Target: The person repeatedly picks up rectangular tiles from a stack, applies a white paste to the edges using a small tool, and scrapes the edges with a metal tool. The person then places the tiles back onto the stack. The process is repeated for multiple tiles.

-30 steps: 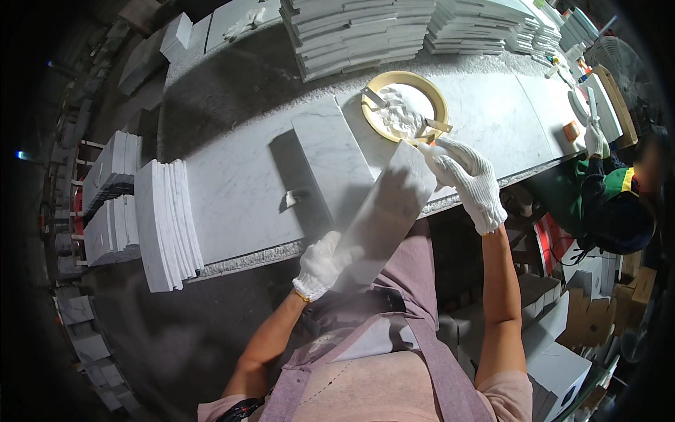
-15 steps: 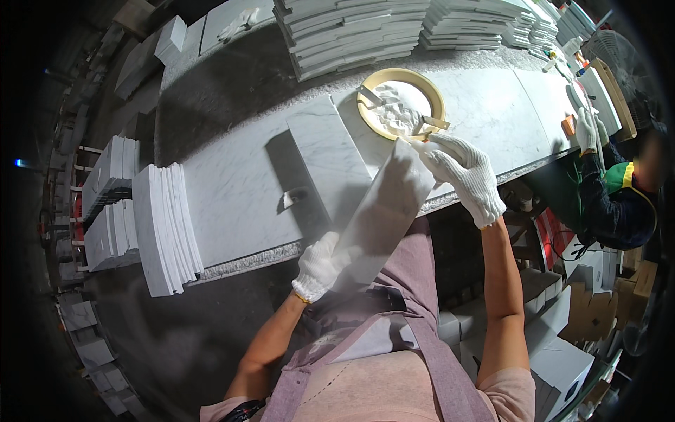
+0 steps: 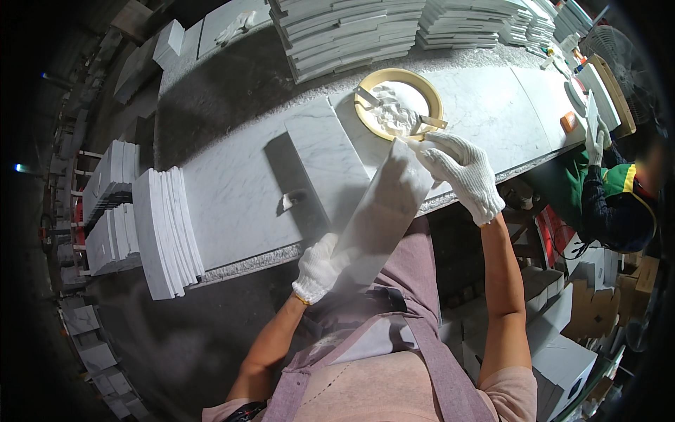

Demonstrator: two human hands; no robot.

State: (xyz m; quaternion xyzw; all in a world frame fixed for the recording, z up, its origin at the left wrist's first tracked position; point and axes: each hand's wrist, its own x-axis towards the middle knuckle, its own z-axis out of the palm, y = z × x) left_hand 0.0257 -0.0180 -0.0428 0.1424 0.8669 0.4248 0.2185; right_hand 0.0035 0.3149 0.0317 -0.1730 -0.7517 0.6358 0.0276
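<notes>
A long white-grey marble tile [image 3: 387,211] is held tilted in front of me, just off the bench's near edge. My left hand [image 3: 318,269], in a white knit glove, is closed on the tile's lower left edge. By the upper end of the tile is my gloved right hand [image 3: 460,169], its fingers pinched together; what they hold is too small to make out. Just beyond stands a yellow bowl [image 3: 437,105] of white paste with flat metal blades in it. Left of the held tile, another marble tile [image 3: 327,148] lies raised above the bench.
The marble-topped bench [image 3: 232,197] carries a row of upright tiles [image 3: 165,232] at its left end. Tall tile stacks [image 3: 351,35] stand at the back. At right, a co-worker's gloved hand [image 3: 598,141] holds a tile near an orange block [image 3: 568,122]. Spare gloves [image 3: 235,28] lie far left.
My hands and the held tile have hardly moved. At the right, the co-worker's hands have shifted slightly, and their tile now shows more plainly. The view has shifted a little.
</notes>
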